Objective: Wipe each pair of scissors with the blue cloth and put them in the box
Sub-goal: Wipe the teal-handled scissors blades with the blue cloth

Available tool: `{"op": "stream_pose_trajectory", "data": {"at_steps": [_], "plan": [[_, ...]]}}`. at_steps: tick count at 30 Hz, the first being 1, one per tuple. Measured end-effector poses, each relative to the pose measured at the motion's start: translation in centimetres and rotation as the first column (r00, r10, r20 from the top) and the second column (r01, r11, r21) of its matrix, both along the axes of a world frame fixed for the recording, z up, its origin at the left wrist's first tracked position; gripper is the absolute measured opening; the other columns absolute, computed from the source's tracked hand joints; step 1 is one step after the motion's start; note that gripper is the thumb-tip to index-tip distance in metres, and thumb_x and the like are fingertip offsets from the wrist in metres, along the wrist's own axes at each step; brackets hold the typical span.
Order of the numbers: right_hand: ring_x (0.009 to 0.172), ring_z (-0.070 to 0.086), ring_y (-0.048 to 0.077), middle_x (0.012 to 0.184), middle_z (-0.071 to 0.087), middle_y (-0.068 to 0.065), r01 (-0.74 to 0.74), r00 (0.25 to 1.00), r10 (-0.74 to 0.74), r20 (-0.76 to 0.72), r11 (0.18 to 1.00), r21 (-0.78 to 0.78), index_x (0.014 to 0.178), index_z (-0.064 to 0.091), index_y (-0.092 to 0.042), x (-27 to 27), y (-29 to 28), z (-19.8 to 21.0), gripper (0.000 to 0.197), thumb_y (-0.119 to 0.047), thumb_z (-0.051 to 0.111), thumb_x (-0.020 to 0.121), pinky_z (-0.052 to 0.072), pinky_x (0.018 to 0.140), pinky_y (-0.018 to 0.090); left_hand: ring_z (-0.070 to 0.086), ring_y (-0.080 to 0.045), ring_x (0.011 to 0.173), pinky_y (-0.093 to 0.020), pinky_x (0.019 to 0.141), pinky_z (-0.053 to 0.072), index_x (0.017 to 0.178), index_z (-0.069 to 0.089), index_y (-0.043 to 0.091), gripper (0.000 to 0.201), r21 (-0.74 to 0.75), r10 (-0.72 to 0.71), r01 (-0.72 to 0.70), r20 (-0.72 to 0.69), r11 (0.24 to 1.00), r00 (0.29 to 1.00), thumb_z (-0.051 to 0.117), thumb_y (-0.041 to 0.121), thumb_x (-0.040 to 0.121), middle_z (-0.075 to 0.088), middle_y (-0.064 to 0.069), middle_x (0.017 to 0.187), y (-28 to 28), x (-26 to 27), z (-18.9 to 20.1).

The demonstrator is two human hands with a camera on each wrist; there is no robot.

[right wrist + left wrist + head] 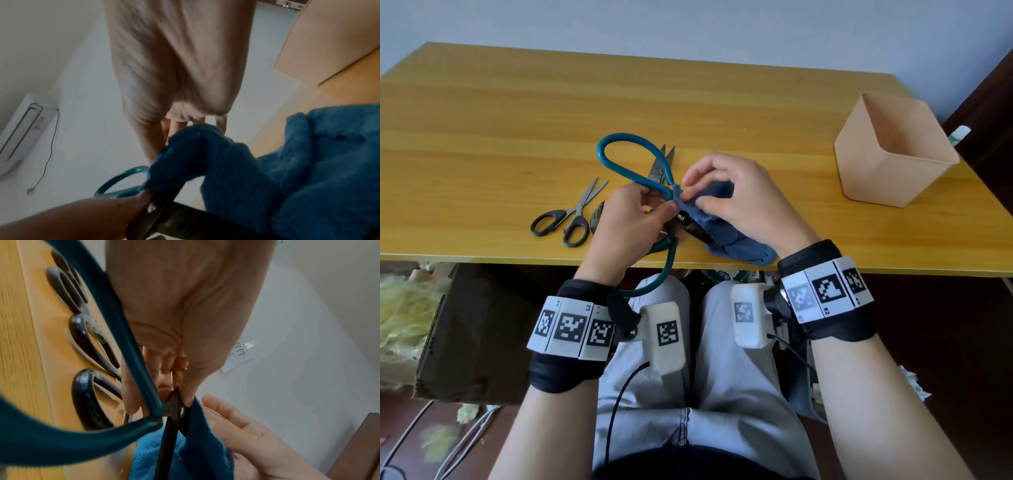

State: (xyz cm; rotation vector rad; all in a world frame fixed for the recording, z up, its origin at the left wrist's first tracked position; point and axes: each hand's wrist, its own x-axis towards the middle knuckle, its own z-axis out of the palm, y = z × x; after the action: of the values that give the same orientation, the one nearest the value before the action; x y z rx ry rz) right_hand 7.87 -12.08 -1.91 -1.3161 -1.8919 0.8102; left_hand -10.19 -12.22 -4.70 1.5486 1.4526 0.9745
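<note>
Near the table's front edge, the teal-handled scissors (635,178) were gripped at the pivot by the left hand (626,222), seemingly to steady the dark blades while the right hand (732,198) pinched the blue cloth (726,236) against them. Black-handled scissors (568,216) and small snips (661,164) lay just beyond, unwiped, I judged. Well apart, toward the right edge, stood the beige box (893,154), its inside mostly hidden; the blades' tips were buried under cloth
</note>
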Motion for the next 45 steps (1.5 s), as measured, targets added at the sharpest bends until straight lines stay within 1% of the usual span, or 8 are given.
{"op": "stream_pose_trajectory", "data": {"at_steps": [3, 9, 15, 22, 26, 33, 37, 45], "plan": [[0.093, 0.067, 0.001, 0.089, 0.075, -0.008, -0.055, 0.997, 0.054, 0.047, 0.998, 0.03, 0.1, 0.066, -0.014, 0.0, 0.2, 0.5, 0.027, 0.0, 0.075, 0.079, 0.043, 0.085, 0.008, 0.069, -0.018, 0.079, -0.03, 0.072, 0.057, 0.102, 0.071, 0.01, 0.016, 0.047, 0.001, 0.001, -0.038, 0.999, 0.999, 0.068, 0.023, 0.093, 0.074, -0.007, 0.09, 0.1, 0.0, 0.0], [0.089, 0.062, 0.006, 0.085, 0.071, -0.013, -0.081, 0.981, 0.073, 0.178, 0.996, 0.038, 0.096, 0.06, -0.018, -0.5, 0.7, 0.7, 0.029, -0.013, 0.08, 0.075, 0.042, 0.091, 0.04, 0.07, -0.016, 0.081, -0.027, 0.07, 0.053, 0.098, 0.073, 0.01, 0.015, 0.088, -0.002, 0.007, -0.052, 0.996, 0.999, 0.072, 0.023, 0.091, 0.075, -0.003, 0.087, 0.1, -0.1, 0.4], [0.062, 0.048, -0.013, 0.09, 0.073, -0.011, -0.096, 0.951, 0.1, 0.293, 0.995, -0.028, 0.108, 0.052, -0.019, 0.0, 1.5, 1.1, 0.029, -0.004, 0.067, 0.088, 0.029, 0.068, 0.025, 0.069, -0.01, 0.077, -0.012, 0.063, 0.047, 0.097, 0.074, 0.01, 0.012, 0.108, -0.009, 0.017, -0.077, 0.994, 0.997, 0.073, 0.02, 0.09, 0.074, 0.001, 0.085, 0.1, 0.0, 0.7], [0.089, 0.061, 0.014, 0.084, 0.074, -0.011, -0.109, 0.957, 0.134, 0.257, 0.988, -0.109, 0.11, 0.051, -0.019, -0.1, 1.3, 1.9, 0.04, -0.015, 0.078, 0.08, 0.041, 0.088, 0.027, 0.065, 0.003, 0.072, -0.007, 0.06, 0.044, 0.095, 0.073, 0.011, 0.008, 0.12, -0.018, 0.027, -0.076, 0.992, 0.997, 0.073, 0.018, 0.09, 0.074, 0.003, 0.085, -0.1, 0.1, 1.0], [0.078, 0.061, -0.003, 0.087, 0.075, -0.008, -0.074, 0.97, 0.095, 0.222, 0.992, -0.098, 0.108, 0.053, -0.016, 0.1, 1.2, 1.7, 0.034, -0.011, 0.076, 0.084, 0.042, 0.08, 0.018, 0.07, -0.009, 0.079, -0.013, 0.065, 0.05, 0.098, 0.074, 0.009, 0.011, 0.126, -0.015, 0.023, -0.069, 0.992, 0.998, 0.073, 0.017, 0.09, 0.075, 0.0, 0.087, -0.1, 0.0, 0.9], [0.099, 0.062, 0.016, 0.084, 0.074, -0.012, -0.109, 0.944, 0.138, 0.3, 0.988, -0.11, 0.11, 0.053, -0.021, -0.5, 1.9, 2.3, 0.042, -0.016, 0.08, 0.079, 0.038, 0.103, 0.042, 0.071, -0.014, 0.082, -0.022, 0.068, 0.054, 0.098, 0.075, 0.008, 0.012, 0.133, -0.021, 0.03, -0.07, 0.991, 0.997, 0.072, 0.016, 0.09, 0.076, -0.002, 0.088, -0.1, -0.5, 0.7], [0.099, 0.062, 0.014, 0.085, 0.074, -0.01, -0.105, 0.953, 0.133, 0.273, 0.988, -0.117, 0.113, 0.054, -0.02, -0.4, 1.9, 2.1, 0.041, -0.014, 0.078, 0.081, 0.038, 0.102, 0.039, 0.072, -0.018, 0.085, -0.036, 0.079, 0.057, 0.098, 0.075, 0.008, 0.011, 0.124, -0.008, 0.015, -0.057, 0.992, 0.998, 0.073, 0.016, 0.09, 0.076, -0.003, 0.089, -0.2, -0.5, 0.5], [0.084, 0.063, 0.006, 0.084, 0.074, -0.009, -0.102, 0.96, 0.125, 0.249, 0.989, -0.104, 0.117, 0.053, -0.021, -0.2, 2.1, 2.5, 0.044, -0.008, 0.076, 0.082, 0.043, 0.091, 0.026, 0.072, -0.019, 0.084, -0.032, 0.078, 0.056, 0.098, 0.075, 0.008, 0.011, 0.132, -0.001, 0.006, -0.038, 0.991, 0.999, 0.073, 0.015, 0.089, 0.076, -0.004, 0.089, -0.2, -0.4, 0.6]]}}
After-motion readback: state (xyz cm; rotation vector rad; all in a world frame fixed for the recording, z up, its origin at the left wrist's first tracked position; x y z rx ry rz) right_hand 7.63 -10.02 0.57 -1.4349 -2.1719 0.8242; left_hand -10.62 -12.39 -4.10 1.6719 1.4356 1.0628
